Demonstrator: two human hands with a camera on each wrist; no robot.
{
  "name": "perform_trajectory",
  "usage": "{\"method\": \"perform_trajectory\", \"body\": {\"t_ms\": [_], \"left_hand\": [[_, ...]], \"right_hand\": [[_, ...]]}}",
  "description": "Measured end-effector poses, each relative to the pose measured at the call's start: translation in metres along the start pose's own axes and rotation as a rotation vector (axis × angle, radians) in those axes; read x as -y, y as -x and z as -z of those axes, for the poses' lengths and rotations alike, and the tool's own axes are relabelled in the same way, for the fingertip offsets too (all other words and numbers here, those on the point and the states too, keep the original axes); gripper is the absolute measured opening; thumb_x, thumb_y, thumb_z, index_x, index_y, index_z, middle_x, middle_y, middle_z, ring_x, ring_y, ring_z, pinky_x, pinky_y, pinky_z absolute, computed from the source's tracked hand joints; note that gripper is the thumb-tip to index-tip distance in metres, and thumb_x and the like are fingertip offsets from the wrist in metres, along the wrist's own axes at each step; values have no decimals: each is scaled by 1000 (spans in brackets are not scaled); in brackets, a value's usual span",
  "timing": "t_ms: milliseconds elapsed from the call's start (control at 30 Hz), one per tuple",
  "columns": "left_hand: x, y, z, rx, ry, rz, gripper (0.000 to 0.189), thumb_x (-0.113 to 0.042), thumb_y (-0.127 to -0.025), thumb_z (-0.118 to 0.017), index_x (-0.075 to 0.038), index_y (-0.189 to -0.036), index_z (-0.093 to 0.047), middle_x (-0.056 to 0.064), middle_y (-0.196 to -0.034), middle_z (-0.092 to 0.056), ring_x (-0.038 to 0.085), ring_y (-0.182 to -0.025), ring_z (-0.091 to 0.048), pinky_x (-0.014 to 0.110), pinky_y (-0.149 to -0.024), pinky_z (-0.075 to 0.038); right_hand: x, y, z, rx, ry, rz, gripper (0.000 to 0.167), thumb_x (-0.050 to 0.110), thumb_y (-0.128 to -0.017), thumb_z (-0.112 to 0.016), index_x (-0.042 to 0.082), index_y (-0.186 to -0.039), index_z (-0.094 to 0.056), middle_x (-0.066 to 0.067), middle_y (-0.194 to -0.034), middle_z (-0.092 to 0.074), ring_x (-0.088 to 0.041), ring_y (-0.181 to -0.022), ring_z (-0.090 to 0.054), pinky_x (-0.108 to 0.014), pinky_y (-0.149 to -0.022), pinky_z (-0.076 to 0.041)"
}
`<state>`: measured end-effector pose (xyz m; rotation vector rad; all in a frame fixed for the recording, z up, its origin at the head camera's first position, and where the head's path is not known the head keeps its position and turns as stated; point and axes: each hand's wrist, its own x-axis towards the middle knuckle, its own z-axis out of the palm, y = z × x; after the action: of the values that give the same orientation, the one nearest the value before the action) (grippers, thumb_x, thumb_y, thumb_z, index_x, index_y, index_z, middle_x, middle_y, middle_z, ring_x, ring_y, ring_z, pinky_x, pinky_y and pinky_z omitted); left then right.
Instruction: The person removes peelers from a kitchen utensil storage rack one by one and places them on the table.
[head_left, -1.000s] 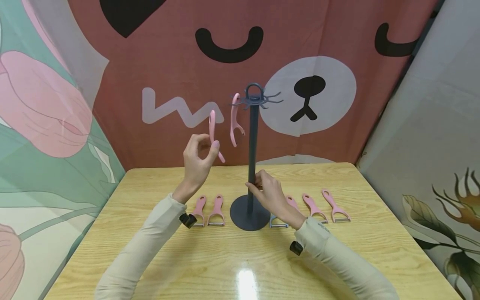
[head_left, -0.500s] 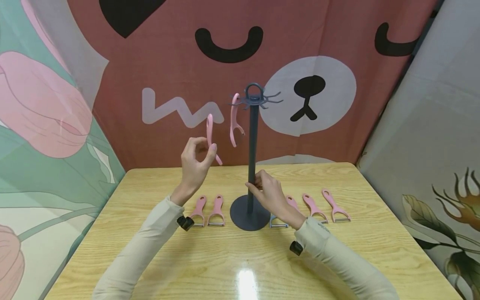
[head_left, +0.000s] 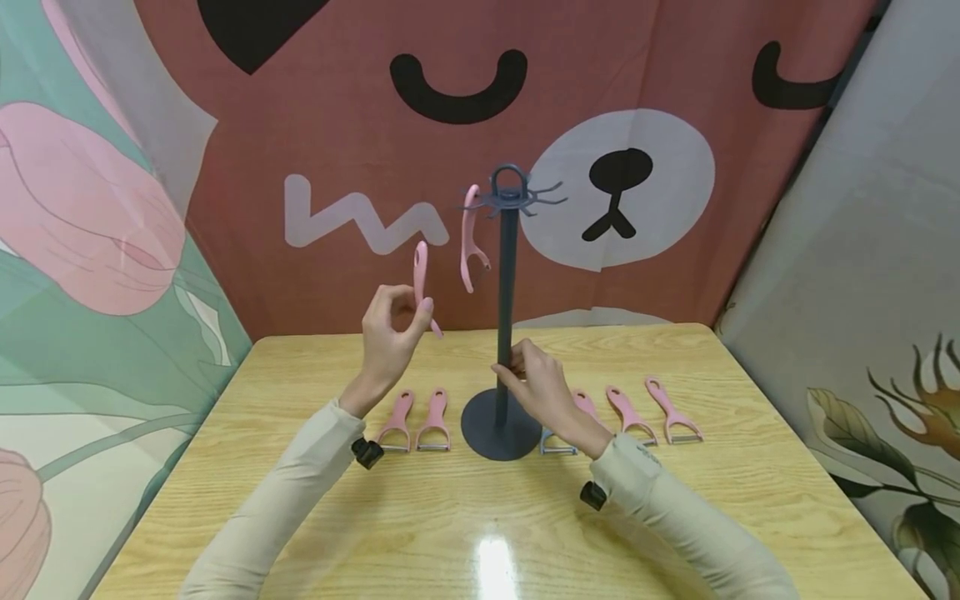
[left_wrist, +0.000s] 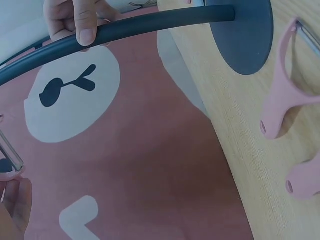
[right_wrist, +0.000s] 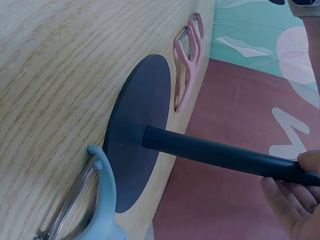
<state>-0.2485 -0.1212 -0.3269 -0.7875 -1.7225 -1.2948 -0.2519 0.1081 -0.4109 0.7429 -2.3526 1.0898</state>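
My left hand (head_left: 388, 333) pinches a pink peeler (head_left: 421, 271) in the air, left of a dark rack's pole (head_left: 506, 292). In the left wrist view its metal blade (left_wrist: 10, 150) shows at the left edge beside my fingertips. My right hand (head_left: 543, 387) grips the pole low down, above the round base (right_wrist: 140, 130). A second pink peeler (head_left: 469, 237) hangs from a left hook of the rack's top ring (head_left: 508, 200). Two pink peelers, one of them (head_left: 432, 421) nearer the base, lie on the table left of it.
Right of the base lie a blue peeler (right_wrist: 105, 200), partly behind my right hand in the head view, and several pink peelers, the outermost (head_left: 670, 412) at the right. The wooden table (head_left: 420, 517) ends at a bear-print curtain (head_left: 337, 125).
My left hand has come down and slightly left with the pink peeler, away from the rack's hooks. My right hand keeps its grip on the pole.
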Motion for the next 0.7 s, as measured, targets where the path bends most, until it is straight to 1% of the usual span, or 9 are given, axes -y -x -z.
{"method": "perform_trajectory", "body": {"t_ms": [100,267,500,567,700], "left_hand": [[1,1,0,-3,5,2,14,13,-86,-64,16,-98,-57,25,-88,-56,31,-75,-59,25,-73,-50],[2,3,0,-4,-4,11,14,14,-85,-65,15,-97,-57,23,-87,-56,31,-74,-59,24,-72,-50],[4,6,4,-1,-33,13,15,15,-83,-66,14,-96,-58,23,-87,-56,28,-75,-58,36,-69,-52],[5,7,5,-1,-36,20,15,14,-84,-66,14,-96,-58,23,-87,-56,28,-75,-58,35,-70,-52],[6,10,9,-3,-41,29,16,16,-83,-66,14,-97,-58,25,-87,-56,30,-74,-59,27,-71,-52]], "right_hand": [[0,0,0,-1,-2,2,19,13,-92,-73,4,-99,-58,-3,-84,-66,-10,-71,-65,-21,-64,-55],[-1,0,0,4,-4,4,19,13,-92,-73,4,-100,-58,-4,-85,-66,-10,-71,-65,-21,-64,-55],[-2,0,0,6,-5,-1,18,14,-93,-72,4,-100,-58,-3,-85,-65,-9,-71,-65,-21,-64,-55],[-1,1,0,9,-9,-6,18,14,-93,-72,4,-100,-58,-3,-86,-65,-9,-72,-65,-21,-64,-55],[-1,1,1,14,-19,-15,18,14,-93,-71,4,-101,-58,-3,-87,-65,-10,-73,-66,-21,-65,-56]]}}
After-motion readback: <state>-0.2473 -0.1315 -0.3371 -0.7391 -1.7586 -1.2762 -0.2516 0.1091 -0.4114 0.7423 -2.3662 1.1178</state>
